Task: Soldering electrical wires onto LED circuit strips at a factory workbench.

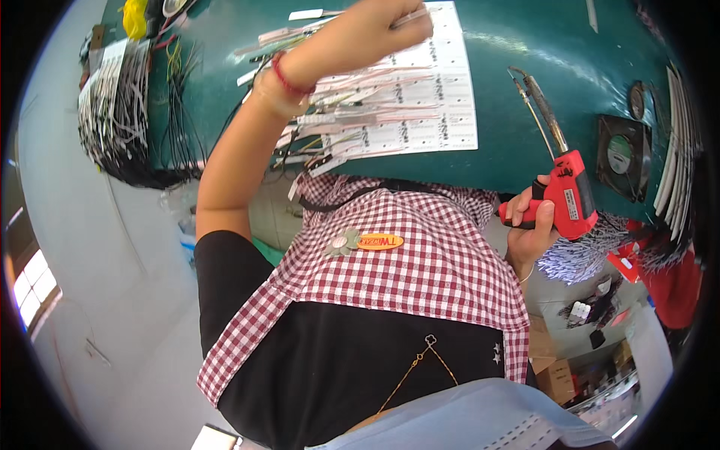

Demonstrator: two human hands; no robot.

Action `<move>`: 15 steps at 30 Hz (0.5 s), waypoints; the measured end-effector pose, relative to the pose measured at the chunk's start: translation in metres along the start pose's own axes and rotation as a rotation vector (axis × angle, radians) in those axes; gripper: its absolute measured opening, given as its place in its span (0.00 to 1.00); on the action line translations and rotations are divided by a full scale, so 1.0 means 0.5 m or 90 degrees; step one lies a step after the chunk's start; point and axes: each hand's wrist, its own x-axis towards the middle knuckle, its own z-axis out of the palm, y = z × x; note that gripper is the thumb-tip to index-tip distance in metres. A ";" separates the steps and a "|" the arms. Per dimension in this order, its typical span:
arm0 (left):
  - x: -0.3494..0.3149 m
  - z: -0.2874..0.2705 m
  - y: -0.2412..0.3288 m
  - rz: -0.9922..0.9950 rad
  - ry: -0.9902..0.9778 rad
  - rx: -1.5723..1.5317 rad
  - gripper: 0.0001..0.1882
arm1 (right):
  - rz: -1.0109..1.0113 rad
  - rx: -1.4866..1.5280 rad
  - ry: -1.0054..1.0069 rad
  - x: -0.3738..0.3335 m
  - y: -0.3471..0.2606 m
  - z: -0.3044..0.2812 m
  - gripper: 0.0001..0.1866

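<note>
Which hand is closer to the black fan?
Right. The right hand, holding the red soldering gun, is left of the fan; the left hand is farther left, over the white sheets.

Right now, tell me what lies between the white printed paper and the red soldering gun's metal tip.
In the head view, only glossy green tabletop separates the white paper from the tip.

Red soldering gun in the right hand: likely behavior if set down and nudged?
Probably stiff: the red soldering gun has a chunky body and a slim metal barrel. Likely handle-heavy, since the body is far bulkier than that barrel. The thin tube alongside looks easiest to bend if knocked.
</note>
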 end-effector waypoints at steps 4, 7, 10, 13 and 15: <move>-0.158 0.057 -0.008 -0.114 -0.005 -0.065 0.12 | 0.060 0.027 -0.082 -0.017 0.032 -0.016 0.21; -0.215 0.098 0.001 -0.161 -0.019 -0.114 0.12 | 0.118 0.051 -0.133 -0.030 0.045 -0.030 0.21; -0.235 0.137 0.005 -0.168 0.007 -0.050 0.11 | 0.151 0.045 -0.173 -0.043 0.054 -0.040 0.23; -0.243 0.160 0.006 -0.178 0.051 0.018 0.08 | 0.162 0.011 -0.182 -0.057 0.050 -0.039 0.23; -0.243 0.170 0.002 -0.129 0.100 0.073 0.08 | 0.194 -0.006 -0.179 -0.066 0.047 -0.039 0.24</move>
